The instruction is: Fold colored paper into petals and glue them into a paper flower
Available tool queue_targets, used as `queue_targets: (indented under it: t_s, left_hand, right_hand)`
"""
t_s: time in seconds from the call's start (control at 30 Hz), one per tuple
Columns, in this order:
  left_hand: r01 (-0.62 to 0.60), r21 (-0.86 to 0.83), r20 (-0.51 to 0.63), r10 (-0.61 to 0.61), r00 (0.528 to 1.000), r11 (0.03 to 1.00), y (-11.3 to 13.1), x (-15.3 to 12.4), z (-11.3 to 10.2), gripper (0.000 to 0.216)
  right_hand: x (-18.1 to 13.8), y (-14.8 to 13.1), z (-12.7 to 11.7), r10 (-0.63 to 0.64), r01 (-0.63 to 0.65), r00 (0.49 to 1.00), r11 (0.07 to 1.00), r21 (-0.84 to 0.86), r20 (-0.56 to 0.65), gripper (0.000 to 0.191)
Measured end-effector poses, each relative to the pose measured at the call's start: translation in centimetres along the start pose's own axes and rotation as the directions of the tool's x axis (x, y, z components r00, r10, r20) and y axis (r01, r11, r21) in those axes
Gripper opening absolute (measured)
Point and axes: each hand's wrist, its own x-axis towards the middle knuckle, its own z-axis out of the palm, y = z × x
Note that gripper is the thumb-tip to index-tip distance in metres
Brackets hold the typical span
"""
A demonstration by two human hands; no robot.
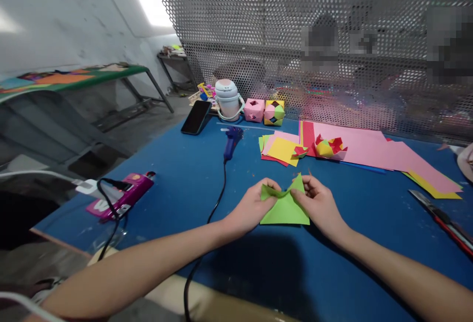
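A square of light green paper is held between my two hands over the blue table, its far edge bent and curling up. My left hand pinches the paper's left side, thumb on top. On the other side my right hand grips the right part near a raised corner, with its thumb pressed on the paper. The fingertips under the sheet are partly hidden. Just beyond the hands lie a stack of coloured paper squares and a small folded red and green piece.
A blue glue gun with a black cable lies left of the paper. Further left is a purple power strip. A phone, a bottle and folded paper cubes stand at the back. A utility knife lies far right.
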Motion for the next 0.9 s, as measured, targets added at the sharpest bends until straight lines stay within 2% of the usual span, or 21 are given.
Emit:
queue_targets:
  t_s: [0.1, 0.23, 0.4, 0.57, 0.9]
  left_hand:
    - [-0.022, 0.066, 0.006, 0.022, 1.000, 0.998, 0.2, -0.1, -0.1, 0.009]
    - [-0.008, 0.048, 0.020, 0.007, 1.000, 0.999, 0.5, -0.2, -0.1, 0.010]
    - [-0.040, 0.051, 0.058, 0.037, 0.998, 0.998, 1.2, -0.6, -0.1, 0.010]
    - [-0.060, 0.099, 0.080, 0.052, 0.995, 0.993, 1.6, -1.0, 0.1, 0.012]
    - [-0.074, 0.144, 0.100, 0.059, 0.993, 0.987, 2.0, -1.1, 0.3, 0.015]
  right_hand:
    - [-0.2, -0.2, 0.0, -0.041, 0.041, 0.999, 0.999, -0.035, 0.007, 0.020]
    - [-0.3, -0.5, -0.1, -0.082, 0.080, 0.997, 0.989, -0.124, -0.011, 0.018]
    - [-0.6, -0.8, -0.1, -0.130, 0.136, 0.990, 0.975, -0.173, 0.048, 0.016]
    - [-0.9, -1.1, 0.1, -0.245, 0.265, 0.962, 0.942, -0.207, 0.117, 0.012]
    - [-1.1, -1.2, 0.1, -0.370, 0.410, 0.909, 0.876, -0.255, 0.191, 0.011]
